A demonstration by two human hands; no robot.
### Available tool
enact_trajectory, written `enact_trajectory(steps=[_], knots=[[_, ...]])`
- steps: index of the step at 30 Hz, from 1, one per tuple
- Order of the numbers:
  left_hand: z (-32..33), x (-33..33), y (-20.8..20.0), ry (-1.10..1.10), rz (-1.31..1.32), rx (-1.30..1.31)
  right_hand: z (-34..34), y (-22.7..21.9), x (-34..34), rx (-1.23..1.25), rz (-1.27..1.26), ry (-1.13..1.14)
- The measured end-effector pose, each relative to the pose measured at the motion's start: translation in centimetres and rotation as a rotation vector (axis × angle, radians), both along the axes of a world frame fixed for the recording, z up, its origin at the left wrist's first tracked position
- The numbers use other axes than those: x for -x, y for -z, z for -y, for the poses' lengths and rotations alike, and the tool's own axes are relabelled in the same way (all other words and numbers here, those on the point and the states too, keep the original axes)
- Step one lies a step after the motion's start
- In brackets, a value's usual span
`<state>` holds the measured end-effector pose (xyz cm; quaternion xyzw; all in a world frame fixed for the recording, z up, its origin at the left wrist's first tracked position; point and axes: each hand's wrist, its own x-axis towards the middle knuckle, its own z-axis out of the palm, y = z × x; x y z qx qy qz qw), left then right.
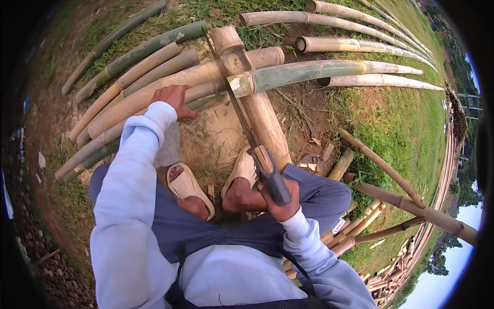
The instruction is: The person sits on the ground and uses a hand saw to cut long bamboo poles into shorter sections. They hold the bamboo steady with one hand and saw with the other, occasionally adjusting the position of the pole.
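My right hand (286, 202) is wrapped round the dark handle of a handsaw (240, 112). The saw's long, thin blade stretches away from me and crosses a bamboo pole (309, 73) at a pale patch beside a joint. Farther left, my left hand (175, 101) grips the same pole from above, with the thumb on its near side. Under the pole lies a thick bamboo support (266, 126), which runs from the far side toward my right foot. Whether the teeth have entered the pole cannot be made out.
More bamboo poles (139, 51) lie at the left, and several long ones (355, 45) spread out at the far right. A bamboo frame (411, 206) stands at the right, near a stack of cut bamboo (391, 278). My sandalled feet (190, 190) are close below the blade.
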<state>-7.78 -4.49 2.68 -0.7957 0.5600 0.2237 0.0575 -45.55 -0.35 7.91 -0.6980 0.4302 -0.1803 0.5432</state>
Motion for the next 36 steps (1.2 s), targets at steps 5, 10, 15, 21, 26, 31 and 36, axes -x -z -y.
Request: enact_trajectory(steps=[5,10,15,21,26,31,36], knots=[[1.4,-0.6,-0.8,-0.026,-0.022,-0.047,4.9,3.1,-6.0,0.015,0.112,0.044],[0.6,-1.7,1.1,-0.081,-0.125,0.169,3.7,5.5,-5.7,0.078,0.124,0.066],[1.6,-2.2,-0.1,-0.151,-0.068,0.205,3.8,5.1,-5.9,0.024,0.159,0.096],[0.1,-2.4,1.0,-0.156,-0.041,0.467,3.6,3.9,-6.3,0.051,0.167,0.076],[-1.8,0.1,-0.2,0.069,0.106,0.280,3.1,2.8,-6.8,0.082,0.115,0.099],[-1.3,2.1,1.6,0.136,0.155,0.333,2.9,3.7,-6.9,0.136,0.208,0.113],[0.2,3.1,3.5,0.006,0.089,0.230,3.0,3.9,-6.6,0.140,0.175,0.106]])
